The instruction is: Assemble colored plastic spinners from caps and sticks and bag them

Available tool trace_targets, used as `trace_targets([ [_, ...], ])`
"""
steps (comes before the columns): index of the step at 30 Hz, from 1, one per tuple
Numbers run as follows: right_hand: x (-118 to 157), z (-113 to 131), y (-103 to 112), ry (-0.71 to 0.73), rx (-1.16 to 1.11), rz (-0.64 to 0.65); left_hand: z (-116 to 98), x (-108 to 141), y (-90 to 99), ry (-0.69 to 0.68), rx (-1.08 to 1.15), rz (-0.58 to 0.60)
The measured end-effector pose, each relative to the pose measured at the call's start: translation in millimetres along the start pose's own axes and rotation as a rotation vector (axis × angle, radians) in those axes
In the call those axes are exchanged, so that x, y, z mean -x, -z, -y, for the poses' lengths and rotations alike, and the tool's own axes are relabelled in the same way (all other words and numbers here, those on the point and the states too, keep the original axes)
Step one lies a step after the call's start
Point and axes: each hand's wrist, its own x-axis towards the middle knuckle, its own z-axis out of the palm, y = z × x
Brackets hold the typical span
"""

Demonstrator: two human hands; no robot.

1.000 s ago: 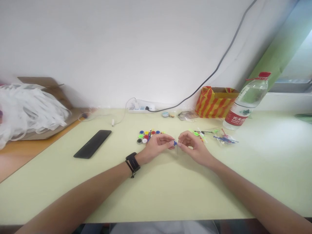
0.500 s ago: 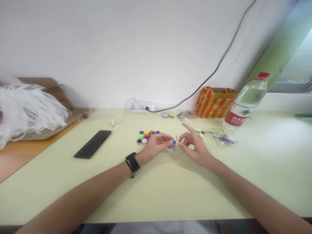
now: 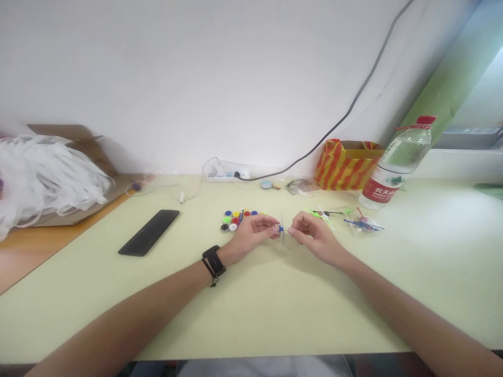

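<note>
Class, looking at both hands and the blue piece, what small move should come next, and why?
Perhaps ease the right hand back slightly from the blue piece: the left hand holds it, and a faint vertical blur between the hands suggests spinning.

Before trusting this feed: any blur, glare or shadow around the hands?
Head view: blurred streak at the small blue plastic piece in the left hand; head view: whitish glare on the right of the pale green tabletop, soft shadow below the right hand.
</note>
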Motion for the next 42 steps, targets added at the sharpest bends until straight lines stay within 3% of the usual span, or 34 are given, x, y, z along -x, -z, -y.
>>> trace_targets([
  [15, 2, -10, -6, 0.092, 0.158, 0.019, 1, 1, -0.8, -0.007, 0.008, 0.037],
  [22, 5, -13, -4, 0.112, 0.180, -0.085, 2, -1, 0.7, -0.013, 0.013, 0.002],
  [28, 1, -9, 5, -0.015, 0.149, 0.146, -2, 0, 0.0, -0.009, -0.016, -0.036],
  [37, -1, -10, -2, 0.037, 0.112, -0.052, -2, 0, -2.4, 0.005, 0.001, 0.003],
  [42, 0, -10, -3, 0.080, 0.170, -0.060, -1, 1, -2.8, 0.001, -0.018, 0.030],
])
